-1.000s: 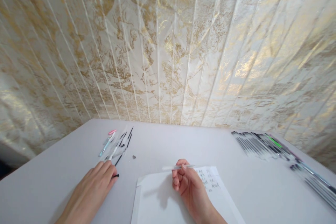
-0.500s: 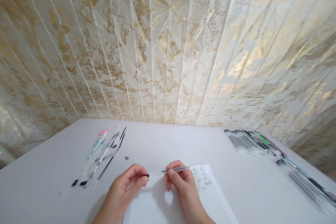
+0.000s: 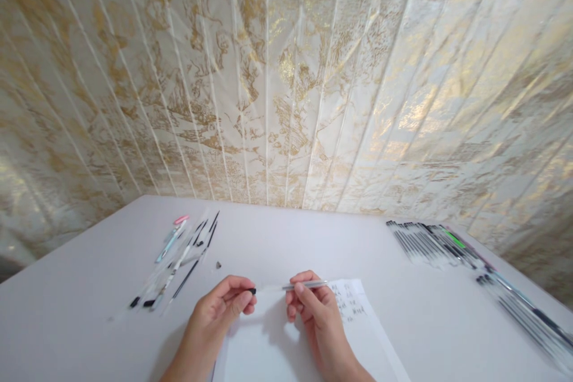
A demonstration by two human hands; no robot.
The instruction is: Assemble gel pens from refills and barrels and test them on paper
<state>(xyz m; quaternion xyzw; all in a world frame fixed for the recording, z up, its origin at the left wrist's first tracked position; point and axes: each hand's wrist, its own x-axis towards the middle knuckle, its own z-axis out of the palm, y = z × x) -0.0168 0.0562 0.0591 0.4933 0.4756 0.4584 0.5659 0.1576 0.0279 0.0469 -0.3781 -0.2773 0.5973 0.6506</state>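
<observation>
My left hand (image 3: 226, 304) pinches a small black piece, apparently a pen cap (image 3: 252, 291), between thumb and fingertips. A slim grey pen (image 3: 308, 285) lies level in my right hand (image 3: 316, 313), gripped by thumb and forefinger, its tip pointing left toward the cap. A gap separates the cap from the pen. Below both hands is a sheet of white paper (image 3: 268, 352), with rows of dark handwriting near its upper right corner; my right hand covers part of it.
Left on the white table (image 3: 286, 239) lie loose pen parts (image 3: 179, 268), a light blue pen (image 3: 168, 246) and a pink item (image 3: 181, 219). A small grey bit (image 3: 218, 265) sits near my left hand. Several pens (image 3: 421, 243) line the right side, with more thin rods (image 3: 519, 316) nearer.
The view has shifted slightly, so the table things appear a little further right. Both hands keep their holds on the cap and the pen, still apart.
</observation>
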